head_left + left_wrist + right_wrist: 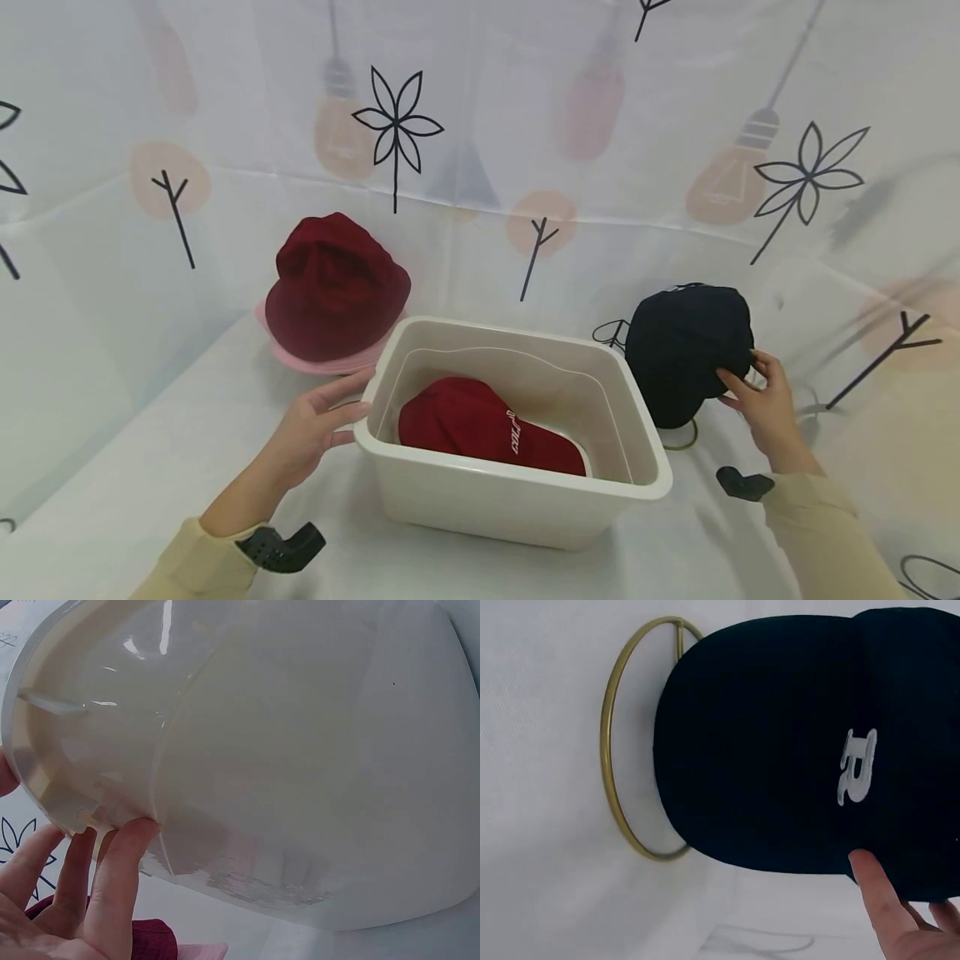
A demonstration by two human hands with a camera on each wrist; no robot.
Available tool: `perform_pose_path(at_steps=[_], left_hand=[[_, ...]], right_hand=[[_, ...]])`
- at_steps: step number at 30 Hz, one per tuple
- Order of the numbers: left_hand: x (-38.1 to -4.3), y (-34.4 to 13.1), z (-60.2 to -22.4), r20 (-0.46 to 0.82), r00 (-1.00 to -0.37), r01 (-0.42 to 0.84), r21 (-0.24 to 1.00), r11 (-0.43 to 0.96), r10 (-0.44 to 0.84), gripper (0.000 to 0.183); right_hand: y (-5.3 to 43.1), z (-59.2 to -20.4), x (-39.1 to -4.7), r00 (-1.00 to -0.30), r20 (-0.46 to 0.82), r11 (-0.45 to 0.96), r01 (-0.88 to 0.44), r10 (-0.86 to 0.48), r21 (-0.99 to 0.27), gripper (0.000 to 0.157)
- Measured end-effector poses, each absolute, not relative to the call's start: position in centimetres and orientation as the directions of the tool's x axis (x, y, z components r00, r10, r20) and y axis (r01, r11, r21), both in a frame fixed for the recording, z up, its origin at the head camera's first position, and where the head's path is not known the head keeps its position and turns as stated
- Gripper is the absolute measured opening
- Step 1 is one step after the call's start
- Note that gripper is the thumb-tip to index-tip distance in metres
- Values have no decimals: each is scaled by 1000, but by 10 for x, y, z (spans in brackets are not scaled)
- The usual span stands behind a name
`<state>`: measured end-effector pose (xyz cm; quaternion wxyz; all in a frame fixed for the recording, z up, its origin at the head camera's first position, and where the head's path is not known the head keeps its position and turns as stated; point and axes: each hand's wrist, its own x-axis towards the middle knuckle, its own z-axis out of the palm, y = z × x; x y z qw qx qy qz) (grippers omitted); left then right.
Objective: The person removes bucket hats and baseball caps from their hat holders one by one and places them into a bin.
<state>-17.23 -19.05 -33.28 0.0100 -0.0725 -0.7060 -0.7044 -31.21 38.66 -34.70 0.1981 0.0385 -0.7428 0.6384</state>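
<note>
Beige-sleeved left hand [315, 427], fingers spread, clasped the cream bin [495, 504]; red baseball cap [461, 421] lay inside.
Right hand [770, 410] finger-pinched the navy cap [686, 350] (not yet inside, nor the burgundy hat [330, 292]).

Bin [510, 504] centre, cap [465, 425] inside; hats [330, 292] behind left; second cap [686, 350] right, on stand [606, 735].

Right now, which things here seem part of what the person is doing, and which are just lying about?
Seem part of the job:
left hand, touching the tub's rim
tub
red cap, inside the tub
right hand, pinching the dark cap
dark cap

Seem just there, untouched:
dark red hat
pink brim beneath it
gold ring by the dark cap
</note>
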Motion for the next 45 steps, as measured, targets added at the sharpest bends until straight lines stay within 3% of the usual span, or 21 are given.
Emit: perform_pose_path(at_steps=[1,5,9,12,19,22,29,36,45], left_hand=[[-172,-191,-332,116,-989,116,993,-5,88,57],[-171,-191,-332,116,-989,115,993,-11,92,57],[-171,-191,-332,112,-990,112,994,-6,90,57],[-172,-191,-333,107,-991,106,994,-8,86,57],[-173,-191,-333,108,-990,108,994,-2,87,58],[-173,-191,-332,104,-991,104,995,-3,83,58],[-173,-191,-333,104,-991,104,995,-11,82,58],[-173,-190,-333,103,-992,104,995,2,78,58],[-173,-189,-333,98,-992,98,995,1,75,58]], right_hand=[[370,-334,-297,-920,341,160,-314,191,-936,43],[382,-344,-308,-906,375,142,-353,195,-925,35],[436,-390,-359,-891,403,166,-374,209,-913,37],[466,-416,-386,-878,432,108,-418,208,-902,39],[402,-360,-323,-855,459,93,-451,240,-888,14],[381,-340,-303,-860,443,48,-446,254,-894,12],[381,-328,-295,-867,416,91,-408,274,-909,11],[377,-310,-279,-890,396,-32,-413,225,-910,14],[375,-293,-268,-894,368,-75,-398,254,-914,15]])
